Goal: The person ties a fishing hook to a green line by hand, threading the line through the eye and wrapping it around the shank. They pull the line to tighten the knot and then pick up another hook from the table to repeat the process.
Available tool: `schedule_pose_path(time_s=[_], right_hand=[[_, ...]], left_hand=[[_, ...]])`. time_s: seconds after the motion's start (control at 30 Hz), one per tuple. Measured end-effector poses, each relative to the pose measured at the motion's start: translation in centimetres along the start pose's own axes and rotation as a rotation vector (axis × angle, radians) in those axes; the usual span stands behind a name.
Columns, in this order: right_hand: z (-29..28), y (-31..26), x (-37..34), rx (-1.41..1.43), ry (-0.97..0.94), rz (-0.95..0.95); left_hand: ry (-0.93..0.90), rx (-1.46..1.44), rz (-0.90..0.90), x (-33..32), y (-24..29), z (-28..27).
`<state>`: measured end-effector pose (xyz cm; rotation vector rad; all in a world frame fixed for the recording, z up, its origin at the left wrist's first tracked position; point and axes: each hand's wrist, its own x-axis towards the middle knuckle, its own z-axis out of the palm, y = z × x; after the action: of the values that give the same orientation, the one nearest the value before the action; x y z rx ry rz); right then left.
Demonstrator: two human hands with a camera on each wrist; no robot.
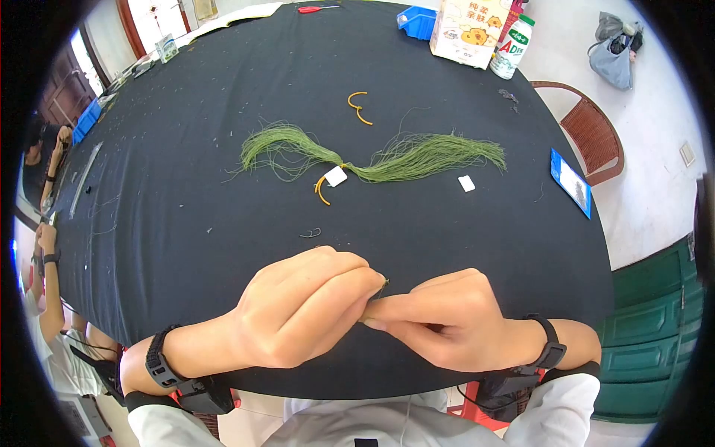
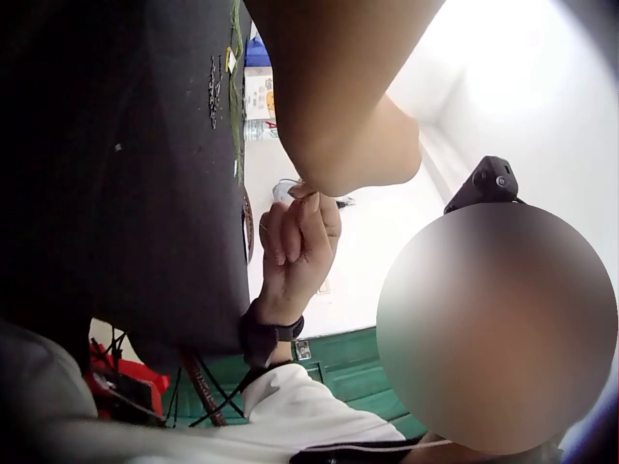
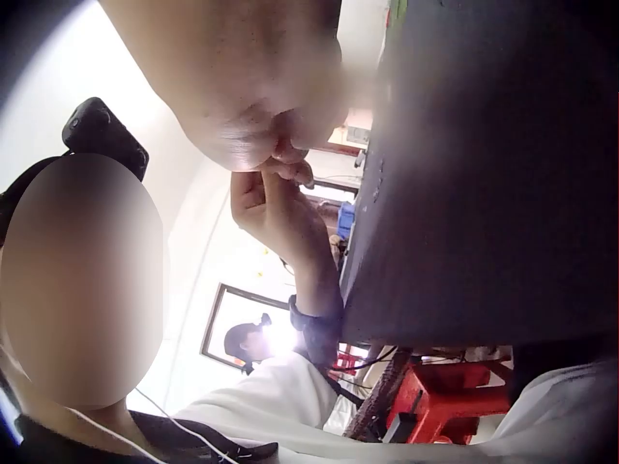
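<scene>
My left hand and right hand meet fingertip to fingertip over the table's near side. Thumb and forefinger of each are pinched together. A small dark tip with fine strands sticks out at the left fingertips; the fingers hide the rest of it, and I cannot tell its kind. Beyond the left hand lie small dark hooks. Farther off is a bundle of thin green line, gathered at its middle beside a white tag. Both wrist views show the fingertips together, the right hand and left hand blurred.
Yellow curved ties and a white square lie on the black-covered table. A blue packet is at the right edge. A bottle, a box and a blue bin stand at the back. Another person sits left.
</scene>
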<state>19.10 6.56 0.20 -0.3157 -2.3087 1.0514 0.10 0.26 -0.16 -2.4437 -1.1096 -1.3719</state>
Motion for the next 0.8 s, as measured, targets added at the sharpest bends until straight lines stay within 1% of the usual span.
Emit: schedule_pose_path(time_s=[0.03, 0.13, 0.23, 0.37, 0.4, 0.5, 0.6, 0.7, 0.8], right_hand=[[-0.2, -0.1, 0.0, -0.074, -0.003, -0.044], [-0.8, -1.0, 0.1, -0.211, 0.072, -0.173], [-1.6, -1.1, 0.3, -0.303, 0.171, -0.238], [-2.4, -0.3, 0.9, -0.36, 0.229, -0.251], [-2.4, 0.0, 0.9, -0.362, 0.216, -0.223], [-1.9, 1.0, 1.0, -0.289, 0.249, -0.199], [-1.6, 1.3, 1.0, -0.201, 0.221, -0.107], [-1.6, 0.8, 0.9, -0.006, 0.101, 0.137], [-1.5, 1.1, 1.1, 0.261, -0.055, 0.323]], left_hand=[[-0.006, 0.007, 0.011, 0.0, 0.0, 0.0], [-0.023, 0.002, 0.044, -0.1, -0.2, 0.1], [-0.035, 0.01, 0.084, -0.1, -0.2, 0.1], [-0.053, -0.007, 0.098, -0.1, 0.1, 0.1], [-0.052, -0.015, 0.091, -0.1, 0.1, 0.0], [-0.044, -0.047, 0.059, 0.0, 0.4, -0.1], [-0.024, -0.093, 0.002, 0.2, 0.5, -0.2], [-0.006, -0.143, -0.047, 0.2, 0.6, -0.3], [0.002, -0.186, -0.081, 0.3, 0.7, -0.5]])
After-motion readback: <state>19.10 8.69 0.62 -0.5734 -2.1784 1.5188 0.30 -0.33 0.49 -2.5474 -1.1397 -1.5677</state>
